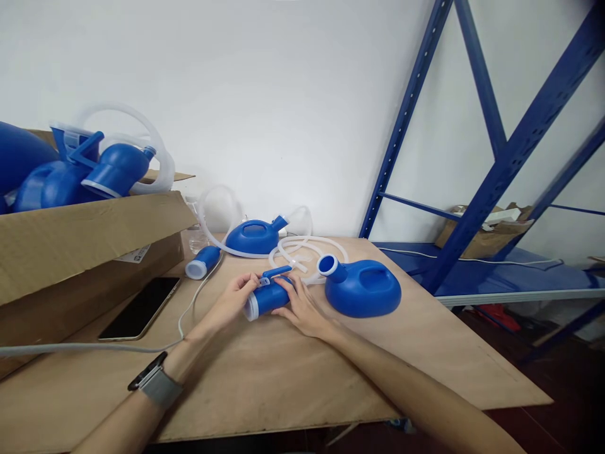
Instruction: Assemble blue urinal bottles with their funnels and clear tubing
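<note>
A blue cylindrical funnel (268, 299) with a whitish rim lies on its side over the table, its open end towards the lower left. My right hand (306, 310) is wrapped round its far end. On top of the funnel sits a blue handle piece (276, 272) with a pale clip; my left hand (237, 295) pinches around that clip, fingers closed. Just right of my hands stands a blue urinal bottle (363, 291), its white-rimmed neck pointing up and left. Behind my right hand lies a coil of translucent tube (338, 243), partly hidden by the hand and bottle.
Another blue bottle (253, 238) with tubing stands by the wall, near a second blue funnel (203, 262). At left are a cardboard box (94, 243) full of blue parts, a phone (140, 309) and a grey cable (94, 349). A blue metal shelf (501, 271) stands right.
</note>
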A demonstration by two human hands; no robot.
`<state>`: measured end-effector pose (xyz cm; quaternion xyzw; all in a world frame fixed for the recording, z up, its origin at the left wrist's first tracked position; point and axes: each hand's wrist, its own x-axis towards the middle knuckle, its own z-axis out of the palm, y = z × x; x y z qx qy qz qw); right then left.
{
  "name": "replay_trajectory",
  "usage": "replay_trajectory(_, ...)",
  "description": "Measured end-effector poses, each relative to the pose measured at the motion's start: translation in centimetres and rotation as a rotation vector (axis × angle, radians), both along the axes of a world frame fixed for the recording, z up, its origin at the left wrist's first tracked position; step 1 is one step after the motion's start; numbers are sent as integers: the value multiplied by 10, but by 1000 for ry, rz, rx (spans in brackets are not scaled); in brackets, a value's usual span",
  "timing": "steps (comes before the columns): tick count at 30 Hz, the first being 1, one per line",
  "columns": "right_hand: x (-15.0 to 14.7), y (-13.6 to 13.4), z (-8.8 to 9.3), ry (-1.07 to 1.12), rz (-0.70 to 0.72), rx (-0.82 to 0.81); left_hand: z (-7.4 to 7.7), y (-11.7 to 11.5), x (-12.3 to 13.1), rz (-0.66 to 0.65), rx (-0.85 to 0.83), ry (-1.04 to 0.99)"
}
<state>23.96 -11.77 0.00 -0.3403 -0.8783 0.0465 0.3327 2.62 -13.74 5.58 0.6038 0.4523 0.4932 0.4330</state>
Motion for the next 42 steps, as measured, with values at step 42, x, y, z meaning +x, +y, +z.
replay_trajectory(42,-37,-18,19,734,-66,-420,0,-17,13,-97,25,147)
